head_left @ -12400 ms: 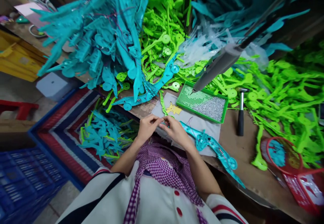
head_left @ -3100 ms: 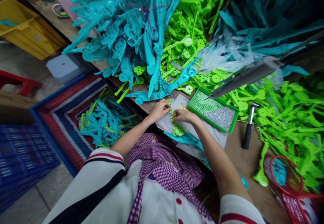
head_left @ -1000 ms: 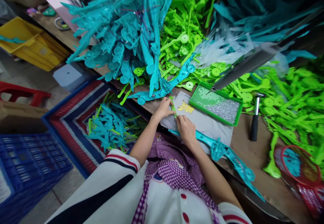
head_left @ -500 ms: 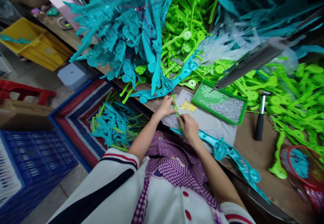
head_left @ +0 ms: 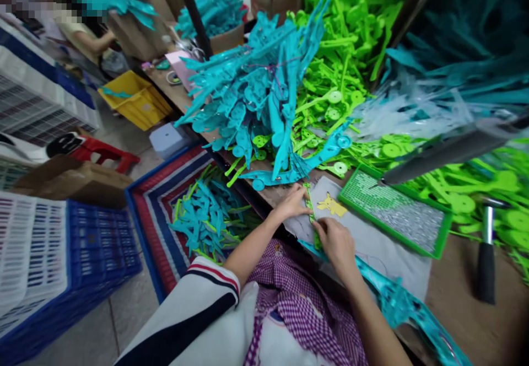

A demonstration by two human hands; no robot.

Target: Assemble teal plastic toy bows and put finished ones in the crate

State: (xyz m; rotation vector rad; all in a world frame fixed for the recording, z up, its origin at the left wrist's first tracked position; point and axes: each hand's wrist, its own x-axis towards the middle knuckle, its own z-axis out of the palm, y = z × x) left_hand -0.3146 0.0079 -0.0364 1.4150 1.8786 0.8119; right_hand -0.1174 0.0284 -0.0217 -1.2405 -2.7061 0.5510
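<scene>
**Crowded assembly bench, both hands on a green plastic strip**

A cluttered workshop: a wooden workbench (head_left: 467,322) runs from the upper left to the lower right, heaped with moulded plastic parts. At nine o'clock stand stacked blue and white crates (head_left: 61,256); above them, at ten o'clock, another person's arm (head_left: 88,41) shows beside a yellow bin (head_left: 136,101). On the floor at about eight o'clock a striped woven sack (head_left: 165,217) holds loose teal pieces, close under the bench edge, probably so parts can be dropped straight in.

The teal pile (head_left: 256,96) rises at twelve o'clock, the lime-green pile (head_left: 343,74) just right of it.

At centre, the left hand (head_left: 291,203) presses the upper end of a narrow green plastic strip (head_left: 309,206), fingers together and flat, apparently to pin it to the grey cloth mat (head_left: 397,256). The right hand (head_left: 336,245) sits at the strip's lower end, fingers curled on it; whether it pinches or only presses I cannot tell. A long teal handle piece (head_left: 397,305) lies under the right wrist, running toward five o'clock.

A yellow cartoon sticker (head_left: 333,206) lies just beside the strip. At three o'clock a green tray of small screws (head_left: 397,217) sits within easy reach, a hanging driver tool (head_left: 446,151) above it and a hammer (head_left: 487,256) beyond.
</scene>
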